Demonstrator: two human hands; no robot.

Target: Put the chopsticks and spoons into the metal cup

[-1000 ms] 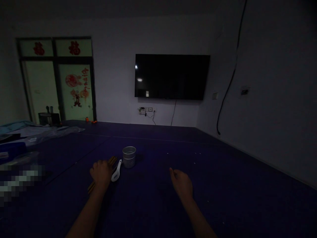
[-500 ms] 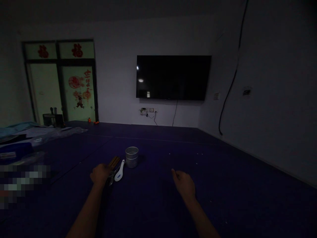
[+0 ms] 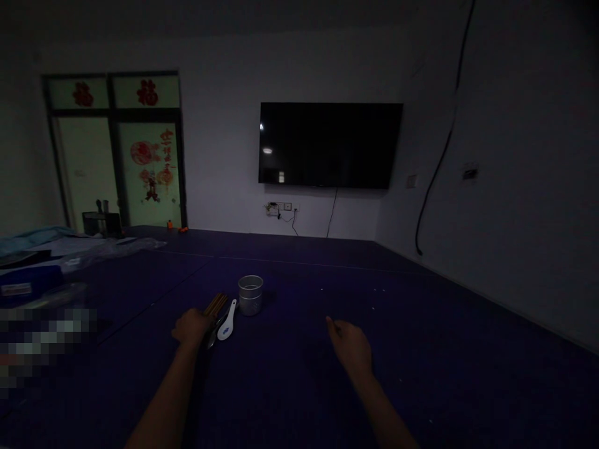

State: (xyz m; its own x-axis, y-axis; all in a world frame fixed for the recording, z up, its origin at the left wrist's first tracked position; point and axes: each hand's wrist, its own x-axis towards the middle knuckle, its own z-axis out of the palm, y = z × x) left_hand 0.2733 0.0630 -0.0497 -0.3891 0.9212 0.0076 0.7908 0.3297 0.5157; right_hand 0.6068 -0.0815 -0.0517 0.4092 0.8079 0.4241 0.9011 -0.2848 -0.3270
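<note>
Apparently two spoons (image 3: 226, 331), one cup (image 3: 251, 300), several chopsticks (image 3: 216, 304)

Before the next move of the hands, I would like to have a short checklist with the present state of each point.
1. Left hand at the chopsticks: ok.
2. Firm grip on them: cannot tell; the hand hides their near ends.
3. Metal cup upright: ok.
4. White spoon outside the left hand: ok.
5. Right hand away from the utensils: ok.
6. Good light: not ok; the room is dim.
</note>
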